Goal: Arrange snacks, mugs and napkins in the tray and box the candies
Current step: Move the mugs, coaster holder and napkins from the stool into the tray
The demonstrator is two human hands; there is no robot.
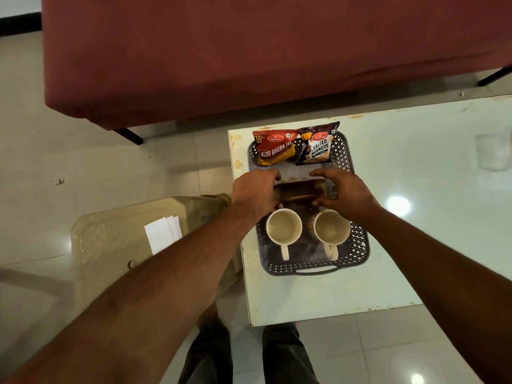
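Note:
A dark perforated tray lies on the pale glass table. At its far end sit a red Aloo Bhujia packet and a Salted Peanuts packet. Two cream mugs stand at its near end, one on the left and one on the right, handles toward me. Between packets and mugs is a brown rectangular box. My left hand grips its left end and my right hand grips its right end. White napkins lie on a beige stool to the left.
The beige plastic stool stands left of the table. A maroon sofa fills the far side. A clear glass stands at the table's right. My legs are below the table's near edge.

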